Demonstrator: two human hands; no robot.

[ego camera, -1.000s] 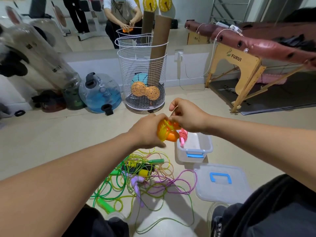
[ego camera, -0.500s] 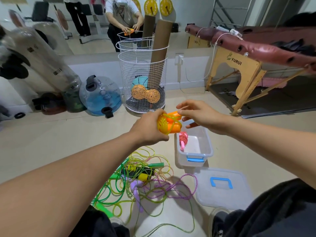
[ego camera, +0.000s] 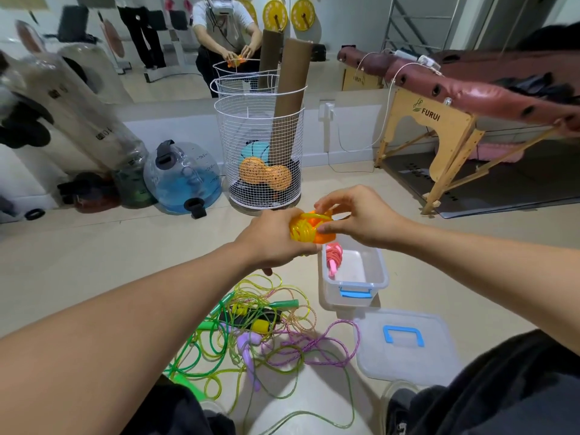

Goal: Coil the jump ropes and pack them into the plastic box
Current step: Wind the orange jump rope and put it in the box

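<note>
Finishing the wrap on the orange rope point(ego camera: 309, 229), I'd say: cord is wound tight around its orange handles, bundle held in the air above the far end of the box point(ego camera: 351, 288).

Grip state:
- Left hand point(ego camera: 270, 243) is curled around the left side of the bundle, clamping the coils in place.
- Right hand point(ego camera: 354, 218) pinches the right end, thumb underneath, fingers arched over the top. Looks like it's tucking or locking the last turn. Can't tell where the free cord end sits; too small and hidden by fingers.

Box is open on the floor, just below and right of the hands. One pink rope point(ego camera: 332, 259) is already in it, lying against the left wall. Lid point(ego camera: 405, 343) lies flat on the floor near the box, blue handle up.

Still to do: a tangled pile point(ego camera: 260, 334) of green, yellow and purple ropes on the floor between the knees, several handles mixed in.

Next move, my read:
- Secure the loose end so the coil doesn't spring open.
- Lower the bundle into the free space right of the pink rope, keeping the squeeze on until it's seated.
- Then pull one rope out of the pile. It's knotted up, so expect to find a handle first and trace from there.

Risk: slick plastic cord, so the coil may unwind on release.
</note>
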